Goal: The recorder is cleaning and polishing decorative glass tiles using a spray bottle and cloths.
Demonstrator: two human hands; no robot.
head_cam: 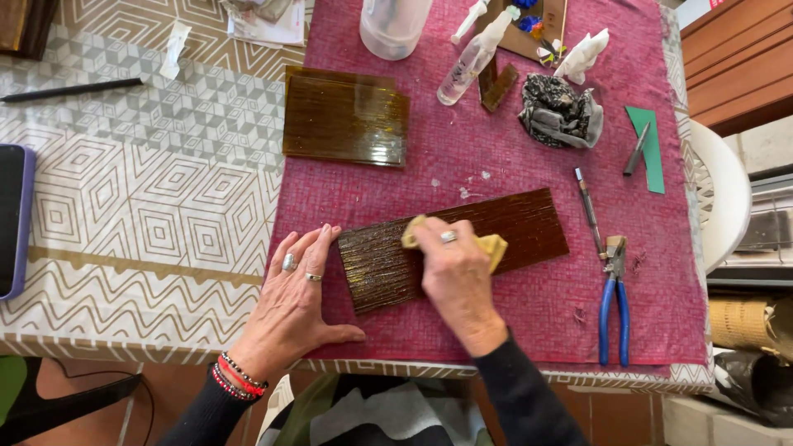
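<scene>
While the left hand (289, 306) is lying flat on the red mat (529, 314), its fingers (310, 248) are spreading slightly apart and their tips are touching the left end of the long brown glass strip (529, 227), steadying it rather than gripping it. The thumb is sticking out to the right along the near side. Rings are showing on two fingers, and red and black beaded bracelets (239, 380) are sitting at the wrist above a dark sleeve.

The right hand (454, 272) is pressing a small yellow cloth (491, 246) down onto the strip, with the fingers curling together over the cloth and pinching it against the glass. A ring is showing on one finger here too.

The strip is lying slightly tilted across the near middle of the mat, its right end a little farther away than its left. Farther off, a second squarer piece of brown glass (347, 116) is resting at the mat's left edge. Near the far edge, a clear spray bottle (471, 62) is lying on its side beside a crumpled grey rag (557, 111). To the right, blue-handled pliers (614, 297) and a thin pen-like tool (588, 206) are lying just beside each other. The desk (149, 215) is wearing a patterned covering, with a phone (12, 219) at its left edge.
</scene>
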